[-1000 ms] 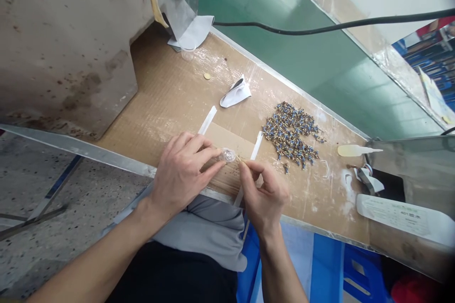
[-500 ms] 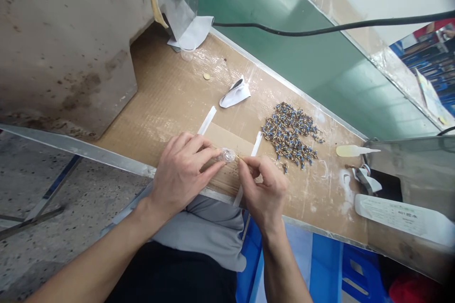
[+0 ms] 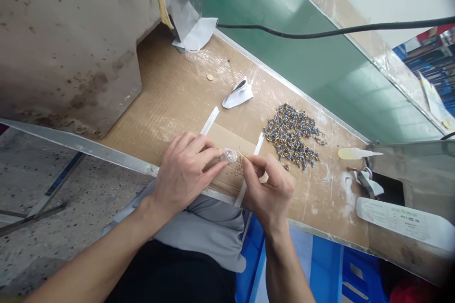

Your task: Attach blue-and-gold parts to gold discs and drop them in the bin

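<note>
Between the thumb and fingers of my left hand (image 3: 186, 163) is a small clear round piece (image 3: 230, 155), like a little plastic bottle or vial, lying on its side with its end toward the right. My right hand (image 3: 266, 184) pinches a thin gold-coloured pin (image 3: 241, 154) just right of that clear end; a small gap seems to lie between them. Both hands are low over the cardboard-covered bench (image 3: 167, 118). Beyond my right hand lies a pile of small blue and brass-coloured pieces (image 3: 293, 135).
A folded white scrap (image 3: 238, 95) and a small yellowish disc (image 3: 210, 77) lie farther back. On the right are a dropper bottle (image 3: 350, 153) of pale liquid and a large white bottle (image 3: 401, 221). A grey metal housing (image 3: 71, 47) stands left; a black cable (image 3: 302, 35) crosses behind.
My right hand has drawn slightly away to the right with the pin, widening the gap to the clear piece. My left hand keeps its hold; the whole view has shifted a little.
</note>
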Demonstrator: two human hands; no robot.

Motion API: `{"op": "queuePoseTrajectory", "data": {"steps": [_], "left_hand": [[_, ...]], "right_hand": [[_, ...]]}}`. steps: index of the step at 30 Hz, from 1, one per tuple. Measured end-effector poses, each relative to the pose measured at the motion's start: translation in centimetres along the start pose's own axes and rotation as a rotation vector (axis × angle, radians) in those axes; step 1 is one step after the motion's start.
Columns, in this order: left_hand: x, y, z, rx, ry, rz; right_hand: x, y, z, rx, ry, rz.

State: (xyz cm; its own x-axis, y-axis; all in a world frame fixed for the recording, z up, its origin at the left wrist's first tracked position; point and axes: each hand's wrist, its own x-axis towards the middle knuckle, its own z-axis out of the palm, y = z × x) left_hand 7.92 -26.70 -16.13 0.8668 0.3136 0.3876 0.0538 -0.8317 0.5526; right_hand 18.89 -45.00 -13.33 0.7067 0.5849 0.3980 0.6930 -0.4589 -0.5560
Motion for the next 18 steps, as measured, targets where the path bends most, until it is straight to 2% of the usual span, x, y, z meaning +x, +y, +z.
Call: {"op": "queuePoseTrajectory", "data": {"steps": [7, 18], "left_hand": [[0.2, 0.0, -0.1, 0.001, 0.024, 0.016], [0.1, -0.1, 0.0, 0.006, 0.007, 0.003]], "right_hand": [[0.2, -1.2, 0.2, -0.048, -0.037, -0.099], [0.4, -1.7, 0.0, -0.09, -0.018, -0.12]]}}
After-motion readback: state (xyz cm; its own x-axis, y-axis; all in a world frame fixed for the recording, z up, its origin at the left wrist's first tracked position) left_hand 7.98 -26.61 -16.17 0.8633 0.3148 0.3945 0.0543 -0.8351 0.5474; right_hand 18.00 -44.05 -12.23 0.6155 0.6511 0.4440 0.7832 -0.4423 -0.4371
